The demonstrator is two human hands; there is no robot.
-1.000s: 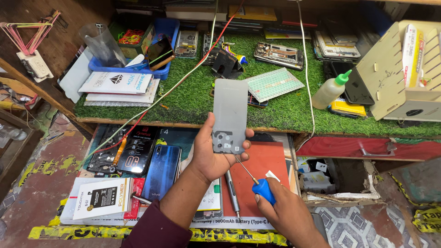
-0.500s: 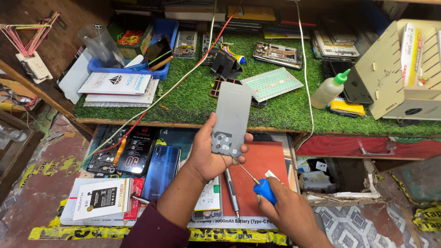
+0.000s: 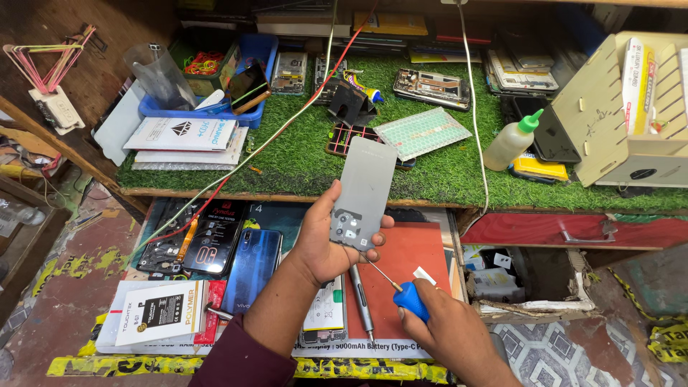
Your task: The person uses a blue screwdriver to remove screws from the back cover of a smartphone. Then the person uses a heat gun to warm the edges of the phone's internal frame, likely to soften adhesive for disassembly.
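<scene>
- Right hand (image 3: pixel 448 333) low in the foreground, fingers clenched around a blue-handled screwdriver (image 3: pixel 411 299), its thin shaft angled up-left with the tip at the lower edge of the phone back panel (image 3: pixel 364 193).
- Left hand (image 3: pixel 326 240) grasps that grey back panel by its lower end, thumb on the left edge, fingers wrapped behind; the panel stands near upright, camera cut-outs down by the palm.
- Under the hands, a red mat (image 3: pixel 408 269) with a grey pen-shaped driver (image 3: pixel 360 297) lying on it.
- Left of that, a blue phone (image 3: pixel 252 269) and a boxed battery (image 3: pixel 163 314).
- To the right, an open drawer (image 3: pixel 527 276) with small loose parts inside.
- Farther back, the bench (image 3: pixel 301 161) covered in green turf: a squeeze bottle (image 3: pixel 510 141) with a green cap, and a blue tray (image 3: pixel 244 82) holding phones and rubber bands.
</scene>
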